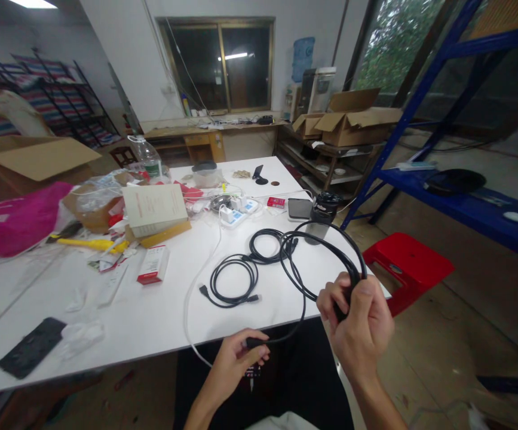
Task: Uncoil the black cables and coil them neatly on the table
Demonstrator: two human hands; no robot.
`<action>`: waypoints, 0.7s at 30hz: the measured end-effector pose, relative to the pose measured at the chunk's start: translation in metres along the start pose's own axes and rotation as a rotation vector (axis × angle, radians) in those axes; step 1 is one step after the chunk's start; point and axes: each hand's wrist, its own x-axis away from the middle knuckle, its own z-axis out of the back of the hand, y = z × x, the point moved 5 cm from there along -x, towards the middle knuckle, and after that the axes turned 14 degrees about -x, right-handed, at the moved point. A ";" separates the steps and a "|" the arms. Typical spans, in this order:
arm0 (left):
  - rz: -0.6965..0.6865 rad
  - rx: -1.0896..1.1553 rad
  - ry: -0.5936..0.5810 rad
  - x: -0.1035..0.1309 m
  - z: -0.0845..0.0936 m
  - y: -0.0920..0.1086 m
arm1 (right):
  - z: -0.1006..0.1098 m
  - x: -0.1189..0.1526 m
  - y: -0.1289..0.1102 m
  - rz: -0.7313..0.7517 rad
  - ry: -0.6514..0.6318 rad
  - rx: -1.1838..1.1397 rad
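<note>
My right hand point(361, 322) is closed around a looped bundle of black cable point(330, 240), held up over the table's right front corner. From this bundle a strand curves down to my left hand point(239, 358), whose fingers pinch the plug end point(254, 342) just off the front edge. On the white table point(178, 319) lie two more coils of black cable, a near one point(211, 280) with both connectors showing and a farther one point(252, 243) beside it. Part of the farther coil sits behind the held loops.
A power strip point(241, 214), a dark-lidded cup point(324, 212) and a red-white box point(153, 264) stand on the table. A phone point(32, 348) lies front left; clutter and a cardboard box point(30, 158) fill the left. A red stool point(408, 263) and blue shelf point(474, 200) are right.
</note>
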 end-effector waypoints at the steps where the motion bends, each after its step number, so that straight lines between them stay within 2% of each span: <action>1: -0.012 0.042 0.042 0.003 0.007 0.005 | -0.001 -0.002 -0.002 0.014 -0.028 0.029; 4: -0.091 0.206 0.219 0.012 0.033 0.021 | 0.000 -0.003 -0.002 0.034 -0.159 0.208; 7: -0.187 0.442 0.422 0.022 0.060 0.033 | 0.010 0.001 0.007 0.035 -0.292 0.428; 10: -0.216 0.620 0.595 0.031 0.082 0.038 | 0.032 0.003 0.016 0.009 -0.303 0.558; 12: -0.177 0.676 0.671 0.037 0.095 0.036 | 0.052 0.000 0.017 -0.009 -0.254 0.597; 15: -0.071 0.739 0.777 0.048 0.114 0.032 | 0.087 -0.012 0.009 -0.024 -0.108 0.572; 18: 0.017 0.820 0.913 0.062 0.134 0.030 | 0.122 -0.028 -0.009 0.005 0.108 0.491; 21: 0.002 0.866 1.006 0.073 0.152 0.036 | 0.148 -0.043 -0.032 0.093 0.286 0.401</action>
